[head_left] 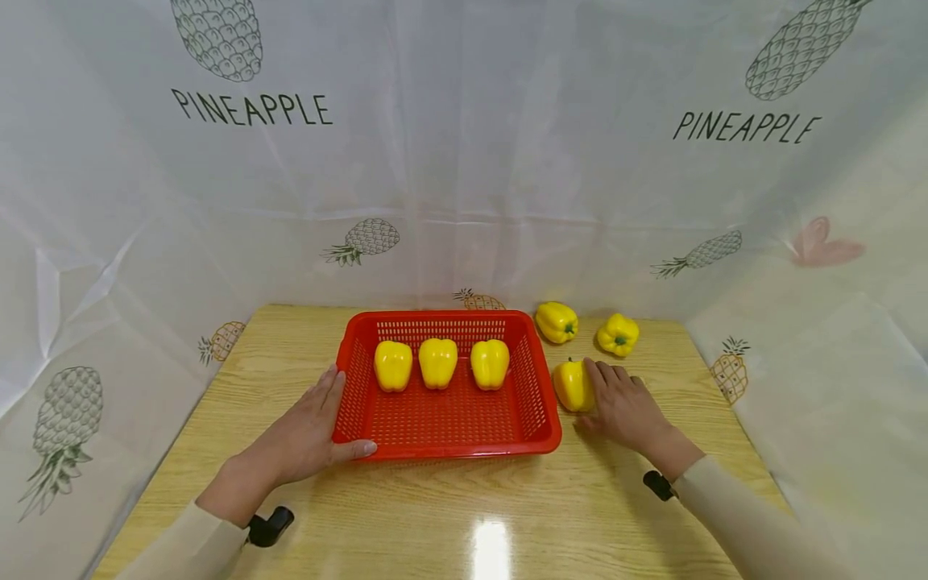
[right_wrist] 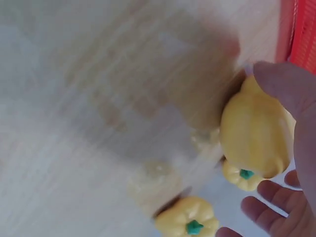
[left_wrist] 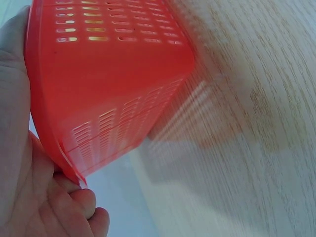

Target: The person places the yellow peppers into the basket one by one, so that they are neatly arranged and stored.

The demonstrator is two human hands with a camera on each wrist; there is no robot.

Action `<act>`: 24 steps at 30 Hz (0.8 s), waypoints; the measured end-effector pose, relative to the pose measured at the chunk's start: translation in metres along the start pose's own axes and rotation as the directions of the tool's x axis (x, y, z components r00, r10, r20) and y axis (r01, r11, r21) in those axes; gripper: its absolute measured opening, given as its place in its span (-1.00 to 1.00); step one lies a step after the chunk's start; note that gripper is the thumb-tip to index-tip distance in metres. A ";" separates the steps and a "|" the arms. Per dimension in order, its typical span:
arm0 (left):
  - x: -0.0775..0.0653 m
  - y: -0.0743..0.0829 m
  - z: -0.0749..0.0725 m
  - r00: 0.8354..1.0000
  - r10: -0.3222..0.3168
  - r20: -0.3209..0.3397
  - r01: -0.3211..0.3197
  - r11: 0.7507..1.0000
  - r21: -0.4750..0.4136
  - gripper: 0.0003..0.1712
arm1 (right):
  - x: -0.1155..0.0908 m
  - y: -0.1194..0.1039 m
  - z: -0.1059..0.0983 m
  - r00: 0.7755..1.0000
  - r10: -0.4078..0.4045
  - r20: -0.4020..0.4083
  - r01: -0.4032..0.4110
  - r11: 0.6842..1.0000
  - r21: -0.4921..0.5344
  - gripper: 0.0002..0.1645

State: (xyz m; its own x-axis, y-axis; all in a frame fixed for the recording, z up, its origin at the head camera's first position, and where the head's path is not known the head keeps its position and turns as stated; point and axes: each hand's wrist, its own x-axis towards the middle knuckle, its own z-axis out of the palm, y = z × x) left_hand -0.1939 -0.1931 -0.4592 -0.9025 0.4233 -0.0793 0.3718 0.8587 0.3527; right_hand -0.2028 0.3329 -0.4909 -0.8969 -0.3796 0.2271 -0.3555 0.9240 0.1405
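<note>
A red plastic basket (head_left: 445, 449) stands mid-table with three yellow bell peppers in a row inside, the middle one (head_left: 438, 363) among them. My left hand (head_left: 304, 431) holds the basket's left side, thumb along the front rim; the left wrist view shows fingers curled at the rim (left_wrist: 42, 98). To the basket's right, my right hand (head_left: 627, 407) has its thumb and fingers around a yellow bell pepper (head_left: 573, 387). In the right wrist view the thumb overlaps one end of this pepper (right_wrist: 256, 131), and some fingers are spread beyond the other end.
Two more yellow bell peppers, one lying near the basket's back right corner (head_left: 557, 322) and another farther right (head_left: 618, 335), are on the wooden table (head_left: 406, 515). A white sheet (head_left: 464, 161) printed with pineapples rises behind the table and along both sides.
</note>
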 end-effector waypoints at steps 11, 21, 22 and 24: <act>-0.001 0.000 -0.001 1.000 0.007 -0.007 -0.007 1.000 0.002 0.59 | 0.022 0.012 0.003 0.989 -0.132 0.070 0.132 0.991 0.005 0.27; -0.002 0.000 -0.002 1.000 0.002 0.000 -0.002 1.000 0.003 0.58 | 0.039 0.011 -0.003 0.973 -0.178 0.149 0.174 0.984 0.041 0.14; -0.002 0.000 -0.002 1.000 0.002 0.001 -0.002 1.000 0.005 0.58 | 0.040 0.011 -0.003 0.971 -0.175 0.160 0.169 0.984 0.052 0.13; -0.002 0.001 -0.003 1.000 0.003 0.001 -0.003 1.000 0.010 0.58 | 0.041 0.011 -0.003 0.970 -0.169 0.177 0.159 0.985 0.070 0.12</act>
State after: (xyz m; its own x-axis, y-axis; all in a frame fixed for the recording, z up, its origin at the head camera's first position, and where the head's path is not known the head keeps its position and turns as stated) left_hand -0.1927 -0.1941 -0.4563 -0.9011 0.4264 -0.0791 0.3768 0.8601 0.3438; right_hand -0.2428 0.3271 -0.4775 -0.8562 -0.5160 0.0258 -0.5109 0.8529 0.1074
